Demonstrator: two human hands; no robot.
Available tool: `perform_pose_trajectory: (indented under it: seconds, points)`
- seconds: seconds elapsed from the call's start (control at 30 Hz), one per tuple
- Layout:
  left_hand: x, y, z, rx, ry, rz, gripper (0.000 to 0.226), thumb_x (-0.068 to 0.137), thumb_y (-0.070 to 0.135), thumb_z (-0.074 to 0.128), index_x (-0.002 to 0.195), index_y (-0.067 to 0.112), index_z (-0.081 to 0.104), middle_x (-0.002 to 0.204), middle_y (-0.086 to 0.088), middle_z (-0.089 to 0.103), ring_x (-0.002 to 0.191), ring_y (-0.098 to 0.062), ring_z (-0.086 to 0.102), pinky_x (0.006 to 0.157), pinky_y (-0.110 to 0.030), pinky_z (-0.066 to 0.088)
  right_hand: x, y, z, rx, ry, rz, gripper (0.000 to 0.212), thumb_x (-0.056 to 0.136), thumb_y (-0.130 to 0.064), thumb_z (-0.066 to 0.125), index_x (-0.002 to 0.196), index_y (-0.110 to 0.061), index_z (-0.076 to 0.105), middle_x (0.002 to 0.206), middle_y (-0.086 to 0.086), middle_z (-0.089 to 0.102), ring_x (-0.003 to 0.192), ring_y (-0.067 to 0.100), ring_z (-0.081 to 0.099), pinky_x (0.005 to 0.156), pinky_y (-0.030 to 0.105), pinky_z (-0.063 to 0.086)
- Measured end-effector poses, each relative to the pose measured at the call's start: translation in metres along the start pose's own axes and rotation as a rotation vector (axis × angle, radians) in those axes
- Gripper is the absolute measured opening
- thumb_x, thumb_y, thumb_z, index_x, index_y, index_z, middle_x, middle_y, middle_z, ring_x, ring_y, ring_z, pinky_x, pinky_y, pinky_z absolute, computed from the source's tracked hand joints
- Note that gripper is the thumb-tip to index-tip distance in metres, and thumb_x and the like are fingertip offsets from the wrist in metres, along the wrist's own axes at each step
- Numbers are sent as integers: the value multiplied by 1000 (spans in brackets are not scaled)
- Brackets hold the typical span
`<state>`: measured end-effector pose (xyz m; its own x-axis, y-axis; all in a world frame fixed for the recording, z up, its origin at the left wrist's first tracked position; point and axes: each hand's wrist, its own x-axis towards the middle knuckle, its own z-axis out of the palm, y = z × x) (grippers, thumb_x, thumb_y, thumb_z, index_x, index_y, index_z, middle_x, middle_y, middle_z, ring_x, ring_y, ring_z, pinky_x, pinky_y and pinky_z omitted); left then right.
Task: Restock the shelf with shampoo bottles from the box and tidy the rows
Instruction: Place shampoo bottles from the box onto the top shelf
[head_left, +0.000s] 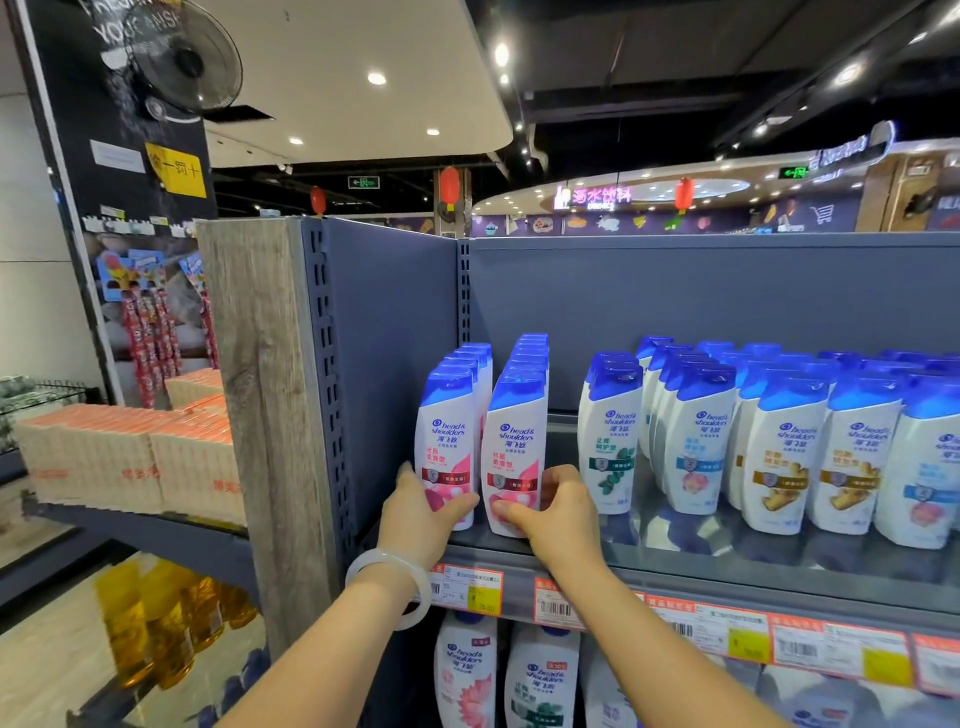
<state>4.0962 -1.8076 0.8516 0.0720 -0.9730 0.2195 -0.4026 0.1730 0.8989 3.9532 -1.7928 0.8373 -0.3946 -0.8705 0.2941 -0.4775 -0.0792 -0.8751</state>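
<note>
**Gloss, Grain and Grey Paint**

Glossy white plastic on the shampoo bottles (511, 457), with smooth blue caps and shiny printed labels. Matt grey painted metal on the shelf back panel (701, 291) and on the slotted upright (324, 364). Smooth, faintly reflective shelf (675, 545) under the rows. Rough, weathered-looking wood grain on the end panel (260, 389). Paper price tags (556, 603) along the shelf edge. Translucent, polished pale bangle (389, 582). Matt cardboard on the cartons (130, 462).
</note>
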Motion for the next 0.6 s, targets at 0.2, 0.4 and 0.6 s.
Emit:
perform_pose_trajectory:
  seconds: [0.2,0.4,0.6]
  points:
    - [-16,3,-3,-19,-11,56,68,71,27,78,124,11,39,117,-4,61,103,-15,60,80,-27,46,0,-4,-1,5,-17,25,52,63,-31,84,97,-14,49,103,7,64,91,21,62,77,33,51]
    - [-46,4,-10,32,82,199,73,76,23,74,136,14,33,134,0,41,128,-14,38,98,-21,29,-21,-14,-20,-68,62,-70,65,67,-34,80,115,-13,43,117,5,47,111,20,48,96,37,43]
    - [-97,-10,20,93,128,389,79,79,17,72,142,9,27,149,-9,28,139,-21,24,114,-29,19,-79,5,-51,-408,175,-325,70,78,-30,72,135,-7,38,141,11,33,134,26,28,113,36,24]
